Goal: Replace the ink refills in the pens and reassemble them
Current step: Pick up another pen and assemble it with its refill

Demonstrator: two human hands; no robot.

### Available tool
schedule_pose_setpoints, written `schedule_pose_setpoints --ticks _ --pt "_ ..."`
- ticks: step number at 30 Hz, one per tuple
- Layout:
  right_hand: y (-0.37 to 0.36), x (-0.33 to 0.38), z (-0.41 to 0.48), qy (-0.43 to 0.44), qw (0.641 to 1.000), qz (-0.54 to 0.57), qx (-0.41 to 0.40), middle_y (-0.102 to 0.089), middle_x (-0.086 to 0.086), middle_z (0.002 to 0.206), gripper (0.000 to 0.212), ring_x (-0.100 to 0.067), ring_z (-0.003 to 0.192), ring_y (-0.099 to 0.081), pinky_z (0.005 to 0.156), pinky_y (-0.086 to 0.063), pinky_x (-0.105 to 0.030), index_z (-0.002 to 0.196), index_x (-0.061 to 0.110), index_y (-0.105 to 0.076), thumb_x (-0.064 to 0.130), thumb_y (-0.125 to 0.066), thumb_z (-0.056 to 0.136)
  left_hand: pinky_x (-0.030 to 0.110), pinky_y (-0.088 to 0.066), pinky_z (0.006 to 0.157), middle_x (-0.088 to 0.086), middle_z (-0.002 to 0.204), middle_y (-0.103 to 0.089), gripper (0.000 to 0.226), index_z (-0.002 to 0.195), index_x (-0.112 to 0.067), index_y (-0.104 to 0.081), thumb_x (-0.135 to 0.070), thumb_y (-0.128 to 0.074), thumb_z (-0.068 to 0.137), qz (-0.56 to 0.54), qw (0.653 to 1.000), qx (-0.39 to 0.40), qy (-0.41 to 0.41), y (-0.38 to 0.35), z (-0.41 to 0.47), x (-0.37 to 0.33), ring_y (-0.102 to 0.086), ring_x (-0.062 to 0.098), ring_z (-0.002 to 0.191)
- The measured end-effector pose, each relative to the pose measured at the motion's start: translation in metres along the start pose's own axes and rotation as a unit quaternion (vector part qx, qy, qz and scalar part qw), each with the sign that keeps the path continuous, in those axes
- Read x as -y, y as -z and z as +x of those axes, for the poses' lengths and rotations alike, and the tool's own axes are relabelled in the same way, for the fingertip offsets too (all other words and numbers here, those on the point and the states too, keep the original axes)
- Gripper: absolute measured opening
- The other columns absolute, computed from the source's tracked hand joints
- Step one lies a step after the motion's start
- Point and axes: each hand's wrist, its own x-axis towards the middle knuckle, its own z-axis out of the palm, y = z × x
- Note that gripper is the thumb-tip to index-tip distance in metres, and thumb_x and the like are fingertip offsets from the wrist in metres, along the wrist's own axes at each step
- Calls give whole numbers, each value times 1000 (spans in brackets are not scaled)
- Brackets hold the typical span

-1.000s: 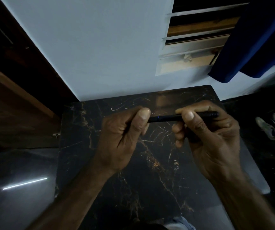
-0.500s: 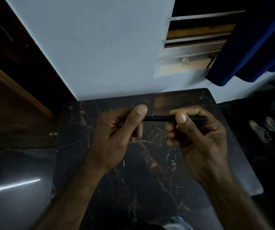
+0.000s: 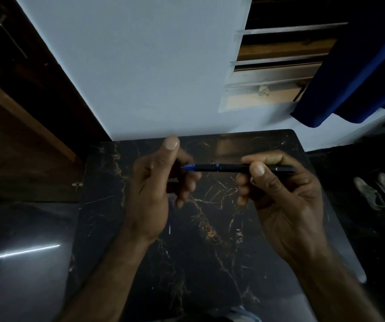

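While both hands hover over the dark table, this is how things lie.

Right hand: the right hand (image 3: 279,194) grips the pen (image 3: 238,168) between thumb and curled fingers, around the barrel's rear half.
Pen: black with a blue tip, lying level above the table (image 3: 210,252), tip pointing toward the left hand — the tip sits just beside that hand's fingers; whether it touches them cannot be told.
Left hand: the left hand (image 3: 154,189) is loosely curled with the thumb raised; the fingers are blurred, so whether they hold anything small cannot be told.
Refill: a thin pale refill (image 3: 169,219) shows just below the left hand's fingers, running straight down over the tabletop — its upper end is hidden behind the hand.
In the way: the left hand's fingers cover the space beyond the pen tip.
Around: pale wall (image 3: 140,66) behind the table, slatted window (image 3: 277,66) to the right, blue curtain (image 3: 354,73) beside it, shoes (image 3: 381,190) on the floor at far right, wooden door (image 3: 12,135) at left.
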Motion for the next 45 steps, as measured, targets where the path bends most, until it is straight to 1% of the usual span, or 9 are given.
schedule_pose_setpoints --ticks 3,7,11,14,17,22,30,37,45 --pt "7 2 4 -3 1000 11 -6 -69 -14 86 18 -22 78 -67 61 -56 -31 106 3 -71 17 -71 95 29 -54 50 4 87 -70 32 118 -13 -69 -40 -69 101 -51 996 78 -4 -4 -4 -5 -66 17 64" --pt "10 4 6 -21 999 25 1 -68 -16 82 14 -24 72 -66 58 -55 -31 101 5 -74 12 -67 91 27 -54 47 1 74 -69 3 96 -17 -74 -16 -73 98 27 998 35 -53 -11 -4 -11 -64 15 55" --pt "8 4 7 -18 998 47 24 -65 -21 83 15 -24 70 -65 57 -55 -31 101 1 -72 10 -67 90 27 -49 43 -5 57 -62 34 77 -15 -69 -35 -67 104 38 999 -28 -9 -18 -2 -14 -58 15 44" --pt "7 2 6 -18 997 67 34 -66 -19 83 17 -24 71 -64 56 -54 -32 104 -1 -70 9 -65 91 28 -51 47 -2 70 -65 31 98 -15 -72 -46 -71 98 -11 1000 -12 1 -21 -6 -20 -62 17 53" --pt "7 1 7 -18 996 84 29 -68 -15 81 19 -22 72 -65 56 -54 -32 106 -2 -69 9 -65 92 28 -57 54 1 89 -69 30 119 -16 -70 -33 -78 95 -38 999 23 -18 -19 -12 -23 -68 16 70" --pt "7 1 10 -4 996 79 44 -69 -14 82 16 -24 71 -65 56 -55 -31 105 -4 -69 4 -64 93 25 -52 45 -3 72 -69 15 93 -22 -75 -36 -79 93 -8 999 -37 -23 -24 -18 -27 -66 13 56" --pt "5 0 14 -12 995 80 59 -69 -15 82 16 -24 70 -65 55 -55 -32 102 -3 -72 6 -67 89 25 -42 44 -10 42 -40 51 52 -29 -55 -54 -75 92 17 990 -136 15 -27 -12 -27 -47 15 38" --pt "3 1 24 -61 987 119 92 -64 -13 76 12 -21 64 -61 53 -54 -31 96 -1 -65 7 -69 88 26 -48 43 -5 65 -60 15 85 -25 -67 -34 -69 97 49 995 -82 7 -25 -16 -27 -58 16 49" --pt "-6 -12 35 -96 982 107 119 -73 -18 87 16 -25 72 -69 57 -56 -33 101 -1 -68 12 -63 93 29 -53 46 2 80 -73 14 95 -17 -69 -31 -70 94 31 996 -78 12 -23 -17 -23 -68 19 61"
